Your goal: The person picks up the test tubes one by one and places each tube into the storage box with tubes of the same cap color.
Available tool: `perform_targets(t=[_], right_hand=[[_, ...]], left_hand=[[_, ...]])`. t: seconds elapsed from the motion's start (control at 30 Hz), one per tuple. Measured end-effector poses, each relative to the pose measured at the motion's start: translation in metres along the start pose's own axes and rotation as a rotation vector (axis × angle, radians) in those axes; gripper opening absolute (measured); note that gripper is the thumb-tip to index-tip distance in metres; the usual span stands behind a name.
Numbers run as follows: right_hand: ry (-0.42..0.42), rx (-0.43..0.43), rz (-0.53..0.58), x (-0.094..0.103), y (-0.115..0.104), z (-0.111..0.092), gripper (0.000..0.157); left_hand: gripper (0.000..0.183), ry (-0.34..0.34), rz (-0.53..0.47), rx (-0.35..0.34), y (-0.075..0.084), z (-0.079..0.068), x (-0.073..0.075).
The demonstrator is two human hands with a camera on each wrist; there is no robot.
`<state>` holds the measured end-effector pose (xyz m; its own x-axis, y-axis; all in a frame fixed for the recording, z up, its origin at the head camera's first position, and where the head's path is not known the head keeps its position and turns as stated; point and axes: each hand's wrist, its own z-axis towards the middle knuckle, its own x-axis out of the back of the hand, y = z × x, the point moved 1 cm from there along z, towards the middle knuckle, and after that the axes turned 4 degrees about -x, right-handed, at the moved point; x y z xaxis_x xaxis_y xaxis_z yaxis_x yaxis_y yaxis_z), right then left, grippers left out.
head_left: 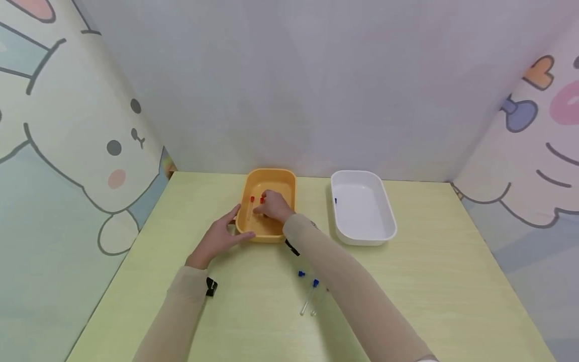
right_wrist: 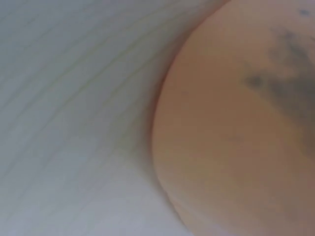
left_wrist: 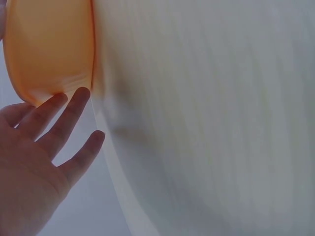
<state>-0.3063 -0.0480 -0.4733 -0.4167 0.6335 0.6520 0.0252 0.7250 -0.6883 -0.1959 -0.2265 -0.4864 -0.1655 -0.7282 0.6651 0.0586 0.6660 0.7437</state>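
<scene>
My right hand (head_left: pixel 275 205) reaches down into the orange tray (head_left: pixel 271 176), fingers curled about a red-capped tube (head_left: pixel 262 200) and partly hiding it. Just left of it, another red-capped tube (head_left: pixel 251 207) lies on the tray's floor. My left hand (head_left: pixel 220 239) rests at the tray's front left corner, thumb over the front rim and fingers spread along the side. In the left wrist view, the left fingertips (left_wrist: pixel 82 93) meet the tray's outer wall (left_wrist: pixel 54 54). Only the blurred orange tray (right_wrist: pixel 211 123) shows in the right wrist view; the right hand is out of sight there.
A white tray (head_left: pixel 364 213) stands to the right, a small blue cap (head_left: pixel 335 200) by its left wall. Blue-capped tubes, one of them (head_left: pixel 309 297) in plain sight, lie on the pale table (head_left: pixel 253 311) beside my right forearm. A wall rises behind the trays.
</scene>
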Motion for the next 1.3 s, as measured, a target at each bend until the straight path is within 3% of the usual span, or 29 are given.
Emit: perform_targets(t=[0.27, 0.5, 0.73, 1.0, 1.3], right_hand=[[-0.004, -0.007, -0.033, 0.016, -0.003, -0.009, 0.064], [0.011, 0.077, -0.052, 0.034, -0.008, -0.019, 0.066], [-0.01, 0.104, -0.054, 0.051, -0.012, -0.033, 0.066], [0.008, 0.183, -0.083, 0.068, -0.006, -0.045, 0.059], [0.022, 0.222, -0.121, 0.092, 0.001, -0.065, 0.053]], left_hand=[[0.115, -0.012, -0.003, 0.01, 0.002, -0.001, 0.001], [0.114, -0.013, -0.001, 0.016, 0.002, -0.001, 0.002], [0.116, -0.021, 0.008, 0.037, 0.001, -0.002, 0.002], [0.112, -0.032, 0.028, 0.051, 0.001, -0.001, 0.0], [0.117, -0.011, 0.051, 0.019, 0.0, -0.003, 0.0]])
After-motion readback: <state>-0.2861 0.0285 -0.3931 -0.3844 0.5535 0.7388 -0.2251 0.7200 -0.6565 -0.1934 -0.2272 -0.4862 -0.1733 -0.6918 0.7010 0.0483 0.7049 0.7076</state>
